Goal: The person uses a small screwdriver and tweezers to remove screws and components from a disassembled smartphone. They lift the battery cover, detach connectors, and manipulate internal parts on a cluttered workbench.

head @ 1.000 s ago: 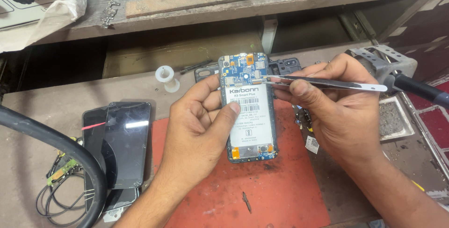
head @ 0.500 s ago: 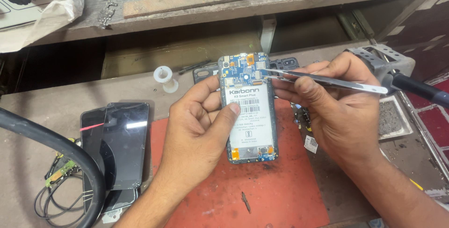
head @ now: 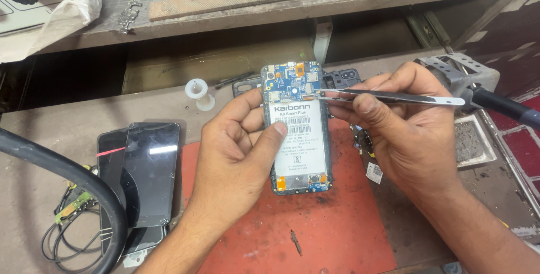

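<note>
Two bare forearms in view, no sleeves, no watch, no rings, no gloves. Left hand [head: 239, 150] on the red mat's left side: short trimmed nails, thumbnail plainly visible. Right hand [head: 405, 133] on its right side: knuckles creased, forearm lightly haired.

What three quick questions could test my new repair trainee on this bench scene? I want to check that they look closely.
1. True or false: the left hand grips the opened smartphone with its white battery exposed.
2. Which tool does the right hand hold? A) thin metal tweezers B) a red screwdriver C) a paintbrush
3. Fill in: the tweezers' tips touch the phone's blue ____ board near its top.

Key:
1. True
2. A, the thin metal tweezers
3. circuit; the phone is held over the red rubber work mat, with dark glass phone screens lying to its left.
</note>
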